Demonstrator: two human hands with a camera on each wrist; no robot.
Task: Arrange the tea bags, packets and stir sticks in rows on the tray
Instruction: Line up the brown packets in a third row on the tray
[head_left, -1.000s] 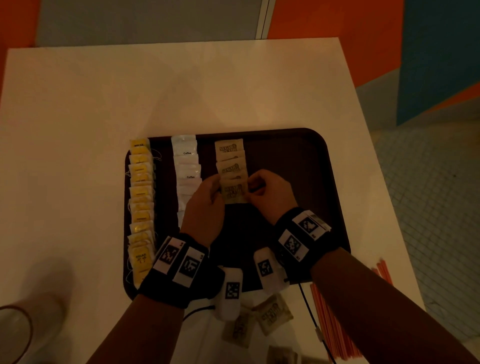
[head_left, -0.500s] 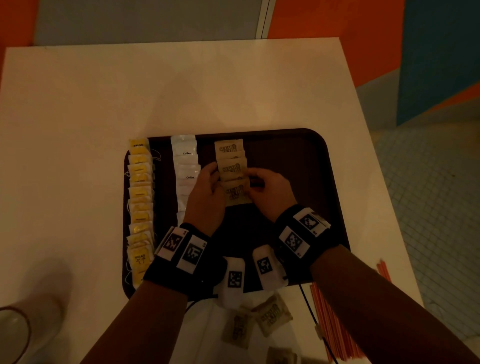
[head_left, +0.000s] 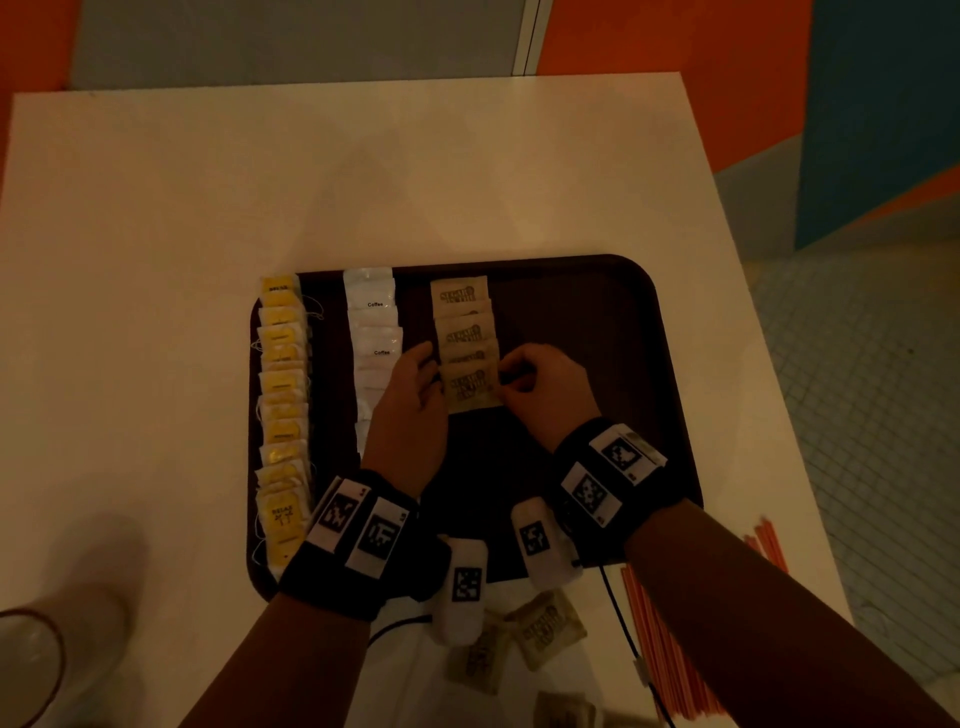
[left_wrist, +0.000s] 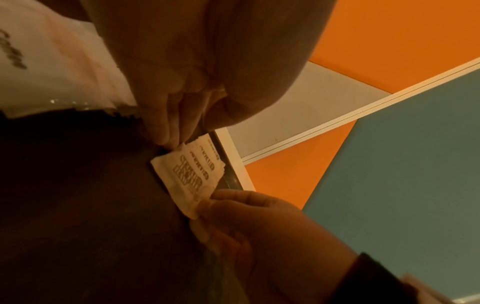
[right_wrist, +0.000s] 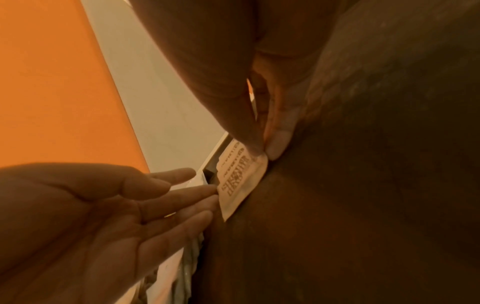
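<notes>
A dark brown tray (head_left: 623, 322) holds a row of yellow tea bags (head_left: 283, 405), a row of white coffee packets (head_left: 374, 332) and a short row of brown sugar packets (head_left: 462, 322). The nearest brown sugar packet (head_left: 470, 387) (left_wrist: 189, 181) (right_wrist: 241, 181) lies at that row's near end. My left hand (head_left: 423, 364) (right_wrist: 182, 195) touches the packet's left edge with straight fingers. My right hand (head_left: 511, 376) (right_wrist: 265, 152) pinches its right edge between thumb and finger. Orange stir sticks (head_left: 675, 649) lie on the table right of my right forearm.
Loose brown sugar packets (head_left: 545, 629) lie on the white table (head_left: 363, 182) by its near edge, partly under my wrists. A clear glass (head_left: 26, 665) stands at the lower left. The tray's right half is bare. The table's right edge is close to the tray.
Both hands have only shifted slightly while staying on the packet's two edges. The packet sits at the same spot at the near end of the brown row.
</notes>
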